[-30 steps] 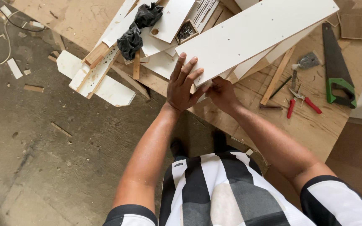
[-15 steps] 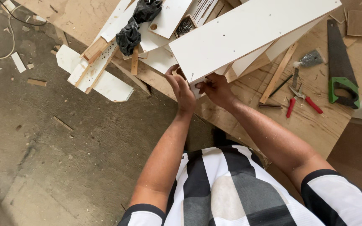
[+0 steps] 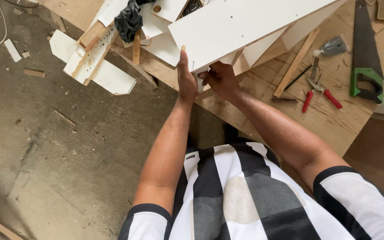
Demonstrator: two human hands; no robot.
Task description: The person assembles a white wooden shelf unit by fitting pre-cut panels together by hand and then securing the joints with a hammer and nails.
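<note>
since a second ago the left hand [image 3: 186, 76] has turned from lying flat on the white panel [image 3: 245, 27] to standing edge-on against its near corner, fingers straight and together. the right hand [image 3: 218, 79] has tucked under that corner at about 3 o'clock of the left, fingers curled on a small white piece; what it grips i cannot tell. the panel rests tilted on the plywood bench [image 3: 334, 120], over other white boards. it looks mid-assembly: holes are drilled, the corner not visibly fixed. pliers [image 3: 318, 92] and a saw [image 3: 366, 58] lie untouched at 3 o'clock.
</note>
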